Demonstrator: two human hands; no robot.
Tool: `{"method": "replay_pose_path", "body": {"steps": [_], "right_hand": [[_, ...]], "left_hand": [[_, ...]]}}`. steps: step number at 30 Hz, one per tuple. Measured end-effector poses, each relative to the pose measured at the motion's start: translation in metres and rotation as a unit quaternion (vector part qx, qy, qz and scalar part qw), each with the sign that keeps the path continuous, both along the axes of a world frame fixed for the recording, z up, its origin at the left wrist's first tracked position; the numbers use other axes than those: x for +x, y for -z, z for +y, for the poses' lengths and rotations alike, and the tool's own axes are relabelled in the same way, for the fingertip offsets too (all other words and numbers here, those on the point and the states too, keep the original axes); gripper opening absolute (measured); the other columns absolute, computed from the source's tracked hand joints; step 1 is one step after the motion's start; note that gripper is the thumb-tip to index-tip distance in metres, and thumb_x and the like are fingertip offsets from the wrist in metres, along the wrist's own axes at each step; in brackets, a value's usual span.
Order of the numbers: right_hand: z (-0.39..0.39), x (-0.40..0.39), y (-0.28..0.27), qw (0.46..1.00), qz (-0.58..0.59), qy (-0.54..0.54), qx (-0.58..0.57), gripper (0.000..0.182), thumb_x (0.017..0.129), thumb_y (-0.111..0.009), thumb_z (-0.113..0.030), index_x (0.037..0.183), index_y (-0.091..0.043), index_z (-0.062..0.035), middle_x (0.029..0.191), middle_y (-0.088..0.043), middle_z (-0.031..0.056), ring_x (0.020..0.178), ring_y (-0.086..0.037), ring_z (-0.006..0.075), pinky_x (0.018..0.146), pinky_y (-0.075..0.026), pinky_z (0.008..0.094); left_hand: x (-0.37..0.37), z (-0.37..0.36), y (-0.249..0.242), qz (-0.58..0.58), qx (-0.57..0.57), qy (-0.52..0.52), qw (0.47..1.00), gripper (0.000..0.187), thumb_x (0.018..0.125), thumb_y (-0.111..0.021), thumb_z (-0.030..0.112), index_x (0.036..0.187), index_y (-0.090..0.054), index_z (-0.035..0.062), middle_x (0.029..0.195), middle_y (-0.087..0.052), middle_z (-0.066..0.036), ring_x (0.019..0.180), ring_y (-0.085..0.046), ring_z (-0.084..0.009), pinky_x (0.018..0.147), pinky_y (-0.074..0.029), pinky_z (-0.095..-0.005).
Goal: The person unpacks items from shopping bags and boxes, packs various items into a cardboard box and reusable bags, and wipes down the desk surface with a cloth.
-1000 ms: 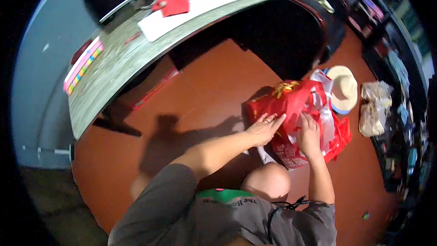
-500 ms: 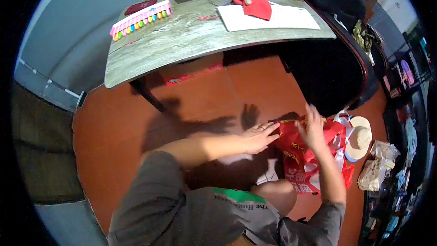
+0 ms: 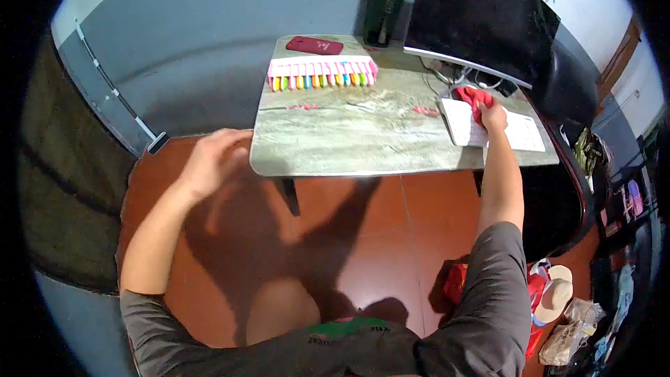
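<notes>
My right hand [image 3: 494, 116] is closed on a red cloth [image 3: 474, 100] over the white keyboard [image 3: 520, 131] on the desk's right side. Beside the desk's left edge, my left hand [image 3: 213, 160] hangs in the air with its fingers apart, holding nothing. A pink rack of colourful pens [image 3: 322, 72] lies at the back left of the desk [image 3: 335, 139]. Behind the rack is a dark red phone-like item [image 3: 314, 45].
A large monitor [image 3: 481, 21] stands at the back right, with cables below it. To its left is a dark green container [image 3: 384, 10]. Red bags [image 3: 457, 281], a straw hat [image 3: 556, 294] and a plastic bag [image 3: 569, 335] are low at the right.
Both hands have left the red bag on the floor. My right hand has risen to the desk and taken hold of the red cloth; my left hand has moved left. The view has tilted up.
</notes>
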State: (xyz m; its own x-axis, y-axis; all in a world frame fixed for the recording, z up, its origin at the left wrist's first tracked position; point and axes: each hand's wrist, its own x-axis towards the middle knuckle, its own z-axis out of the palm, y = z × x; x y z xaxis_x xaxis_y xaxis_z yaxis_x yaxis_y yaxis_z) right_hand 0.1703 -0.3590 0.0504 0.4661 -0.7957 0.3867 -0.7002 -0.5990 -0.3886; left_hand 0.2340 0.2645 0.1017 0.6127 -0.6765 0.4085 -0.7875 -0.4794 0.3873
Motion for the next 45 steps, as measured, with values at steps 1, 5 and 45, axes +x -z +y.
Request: {"method": "replay_pose_path", "body": {"steps": [1, 5, 45], "right_hand": [[0.016, 0.001, -0.010, 1.000, -0.003, 0.000, -0.014, 0.049, 0.075, -0.061, -0.043, 0.115, -0.054, -0.0154, 0.109, -0.060, 0.0138, 0.103, -0.055, 0.0318, 0.087, -0.038, 0.0483], [0.103, 0.002, -0.055, 0.980, -0.050, -0.073, -0.180, 0.038, 0.076, -0.062, -0.032, 0.105, -0.059, -0.0064, 0.095, -0.063, 0.0161, 0.088, -0.059, 0.0335, 0.079, -0.041, 0.0438], [0.248, 0.032, 0.006, 0.921, 0.100, -0.357, -0.123, 0.051, 0.079, -0.051, -0.022, 0.123, -0.043, 0.0013, 0.126, -0.045, 0.0191, 0.120, -0.039, 0.0322, 0.104, -0.025, 0.0439]], "left_hand": [[0.022, 0.012, -0.002, 0.043, 0.008, -0.049, 0.998, 0.028, 0.080, -0.056, 0.006, 0.108, -0.057, 0.0028, 0.101, -0.059, -0.015, 0.092, -0.057, -0.0302, 0.080, -0.046, -0.0340], [0.124, 0.034, -0.010, 0.022, 0.026, -0.089, 0.995, 0.026, 0.081, -0.055, 0.009, 0.105, -0.058, 0.0014, 0.097, -0.060, -0.017, 0.085, -0.058, -0.0314, 0.078, -0.046, -0.0348], [0.195, -0.256, -0.075, -0.095, 0.172, 0.271, 0.942, 0.086, 0.054, -0.077, 0.042, 0.123, -0.042, 0.0044, 0.098, -0.060, -0.023, 0.089, -0.059, -0.0359, 0.079, -0.047, -0.0406]]}}
